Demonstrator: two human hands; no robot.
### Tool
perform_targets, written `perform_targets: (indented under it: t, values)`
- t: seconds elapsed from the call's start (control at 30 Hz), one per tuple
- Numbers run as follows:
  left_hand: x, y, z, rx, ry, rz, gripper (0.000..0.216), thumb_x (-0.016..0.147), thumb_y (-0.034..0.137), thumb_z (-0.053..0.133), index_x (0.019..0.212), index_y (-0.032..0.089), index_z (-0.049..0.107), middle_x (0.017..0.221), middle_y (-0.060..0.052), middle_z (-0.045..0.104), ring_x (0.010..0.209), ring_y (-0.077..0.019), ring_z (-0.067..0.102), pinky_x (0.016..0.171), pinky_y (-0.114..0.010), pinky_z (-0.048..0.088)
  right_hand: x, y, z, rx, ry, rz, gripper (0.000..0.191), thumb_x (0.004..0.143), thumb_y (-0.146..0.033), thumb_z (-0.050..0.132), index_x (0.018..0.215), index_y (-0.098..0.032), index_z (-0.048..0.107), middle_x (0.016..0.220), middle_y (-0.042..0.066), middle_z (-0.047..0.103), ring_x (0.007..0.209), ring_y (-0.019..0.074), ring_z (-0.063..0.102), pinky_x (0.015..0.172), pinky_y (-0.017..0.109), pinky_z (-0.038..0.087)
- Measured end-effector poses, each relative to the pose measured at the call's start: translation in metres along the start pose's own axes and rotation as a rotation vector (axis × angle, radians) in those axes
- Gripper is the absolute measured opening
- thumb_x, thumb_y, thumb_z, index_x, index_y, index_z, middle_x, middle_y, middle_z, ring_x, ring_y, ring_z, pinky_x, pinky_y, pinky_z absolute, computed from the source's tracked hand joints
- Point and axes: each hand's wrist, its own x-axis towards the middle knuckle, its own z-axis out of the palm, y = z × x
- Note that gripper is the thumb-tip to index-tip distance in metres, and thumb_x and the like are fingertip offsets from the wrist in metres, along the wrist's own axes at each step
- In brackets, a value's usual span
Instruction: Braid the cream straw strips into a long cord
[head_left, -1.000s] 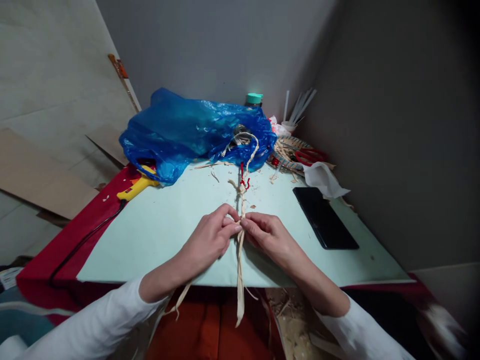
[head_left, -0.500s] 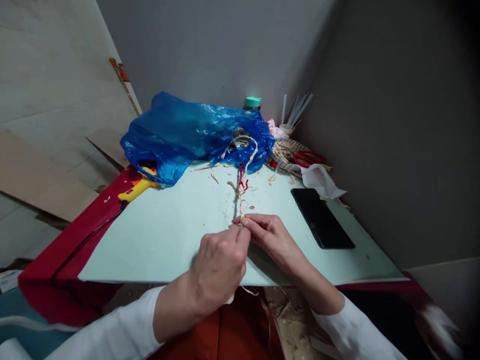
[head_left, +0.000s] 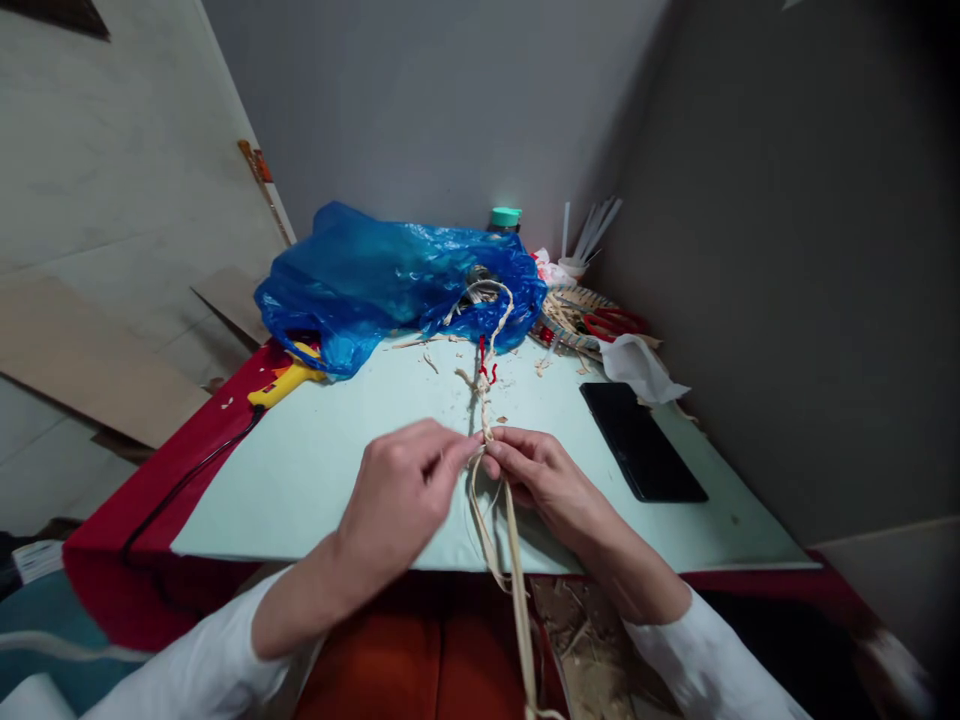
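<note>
A pale plaited fibre cord [head_left: 486, 408] runs down the middle of the board, its upper end curving back at the blue bag. Red string [head_left: 484, 358] is tied around it partway. At the lower end of the plait, my right hand [head_left: 551, 485] pinches the cord between thumb and fingers. My left hand [head_left: 409, 490] is closed just left of it, thumb and fingertips together on a strand at the plait's end. Long loose strands [head_left: 517, 575] hang from there past the board's front edge.
On the pale green board [head_left: 300, 500] lie a black phone [head_left: 641, 440] at right and a blue plastic bag [head_left: 375, 275] at the back. A yellow corded tool [head_left: 285, 382] is at left. Red-handled scissors [head_left: 615, 322] rest in a woven basket [head_left: 574, 298]. Fibre scraps lie around.
My left hand has swung left and turned, uncovering the loose strands below the plait. My right hand keeps its pinch almost in place. The view has shifted slightly.
</note>
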Motion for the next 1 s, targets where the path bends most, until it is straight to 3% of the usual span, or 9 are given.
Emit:
perform_targets:
  t: [0.07,0.1,0.2,0.33,0.47,0.57,0.73,0.83,1.0]
  values:
    - [0.016,-0.006,-0.001,-0.223,0.001,-0.096,0.017,0.09,0.028,0.052,0.096,0.018,0.065,0.099,-0.008,0.067,0.093,-0.0202,0.06,0.083,-0.031,0.043,-0.001,0.0,0.001,0.015,-0.012,-0.011,0.03,0.09,-0.045,0.056,0.087,-0.016,0.061,0.069,-0.004,0.045,0.05,0.006,0.024,0.046,0.022,0.016]
    - [0.023,-0.009,0.001,-0.379,-0.109,-0.141,0.018,0.089,0.029,0.054,0.099,0.017,0.062,0.097,-0.007,0.066,0.092,-0.0195,0.06,0.082,-0.031,0.044,-0.001,-0.001,0.001,0.023,-0.016,-0.025,0.03,0.09,-0.045,0.056,0.085,-0.016,0.059,0.07,-0.003,0.045,0.051,0.0064,0.027,0.046,0.022,0.018]
    - [0.037,-0.02,0.015,-0.794,-0.455,-0.228,0.02,0.088,0.035,0.055,0.089,0.015,0.056,0.075,-0.003,0.061,0.067,-0.0134,0.055,0.066,-0.026,0.043,-0.002,-0.002,0.003,0.011,-0.046,-0.069,0.03,0.092,-0.044,0.054,0.082,-0.016,0.058,0.076,0.001,0.051,0.064,0.0101,0.045,0.055,0.021,0.033]
    - [0.038,-0.028,0.021,-0.934,-0.614,-0.326,0.019,0.089,0.034,0.055,0.085,0.016,0.049,0.07,0.0,0.056,0.052,-0.0062,0.038,0.049,-0.02,0.027,-0.002,-0.002,0.002,-0.152,-0.052,-0.106,0.026,0.094,-0.041,0.051,0.09,-0.017,0.061,0.082,0.002,0.058,0.081,0.0145,0.055,0.07,0.024,0.042]
    - [0.031,-0.026,0.011,-0.871,-0.626,-0.387,0.02,0.091,0.037,0.052,0.095,0.018,0.048,0.071,0.001,0.055,0.049,-0.0059,0.031,0.046,-0.02,0.022,-0.004,-0.001,-0.002,-0.275,-0.122,-0.118,0.028,0.097,-0.039,0.043,0.104,-0.018,0.06,0.089,0.003,0.063,0.086,0.0154,0.058,0.079,0.026,0.044]
    - [0.028,-0.024,0.009,-0.872,-0.59,-0.417,0.023,0.089,0.039,0.055,0.096,0.018,0.05,0.067,0.004,0.047,0.049,-0.006,0.029,0.044,-0.02,0.021,-0.009,-0.005,-0.004,-0.506,-0.061,-0.125,0.026,0.098,-0.036,0.041,0.11,-0.018,0.055,0.087,0.004,0.065,0.084,0.0165,0.06,0.079,0.028,0.043]
    - [0.025,-0.024,0.017,-0.846,-0.552,-0.447,0.022,0.088,0.035,0.054,0.076,0.017,0.049,0.06,0.007,0.034,0.045,-0.0048,0.022,0.041,-0.022,0.013,-0.017,-0.011,-0.004,-0.791,0.083,-0.108,0.025,0.098,-0.035,0.041,0.084,-0.019,0.054,0.067,-0.001,0.062,0.059,0.0129,0.051,0.062,0.026,0.036]
    - [0.026,-0.023,0.02,-0.849,-0.538,-0.449,0.024,0.087,0.031,0.053,0.069,0.016,0.047,0.057,0.007,0.037,0.044,-0.0039,0.024,0.042,-0.022,0.014,-0.016,-0.009,-0.007,-0.585,0.097,-0.035,0.037,0.097,-0.039,0.042,0.069,-0.018,0.053,0.058,-0.001,0.057,0.052,0.0103,0.044,0.055,0.024,0.032]
    - [0.03,-0.024,0.02,-0.929,-0.505,-0.498,0.02,0.085,0.027,0.057,0.071,0.013,0.053,0.062,0.002,0.054,0.041,-0.0011,0.026,0.04,-0.021,0.012,-0.014,-0.005,-0.015,-0.057,0.098,0.099,0.034,0.092,-0.044,0.05,0.077,-0.015,0.059,0.051,-0.003,0.051,0.042,0.0066,0.029,0.043,0.022,0.016]
